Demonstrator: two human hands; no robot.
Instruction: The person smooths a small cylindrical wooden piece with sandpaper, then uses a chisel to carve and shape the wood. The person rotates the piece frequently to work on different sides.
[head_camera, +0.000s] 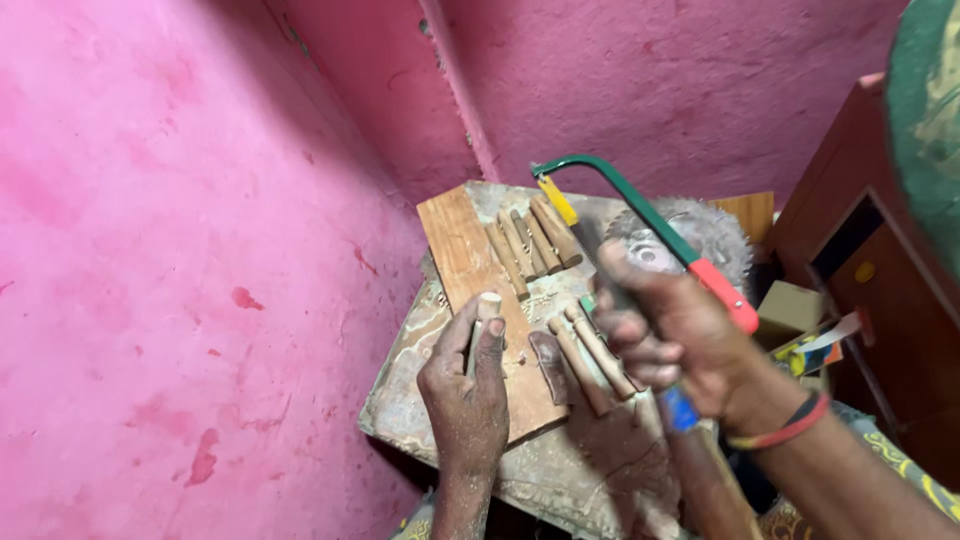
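My left hand (468, 385) pinches a short dowel (484, 318) upright on the board (470, 270), fingers closed round it. My right hand (672, 340) is fisted on the hacksaw (640, 215) grip, w/ the green frame slanting up just right of the board. More dowels (530, 240) lie in a row at the board's far end, others (590, 355) by its right edge. A round sawblade (700, 230) sits beyond the board's right side. Pink wall (180, 250) to its left.

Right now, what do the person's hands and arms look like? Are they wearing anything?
Both arms are bare, with no sleeves or gloves. The left hand and forearm are dusted with pale sawdust. The right hand has red and dark bands round its wrist.
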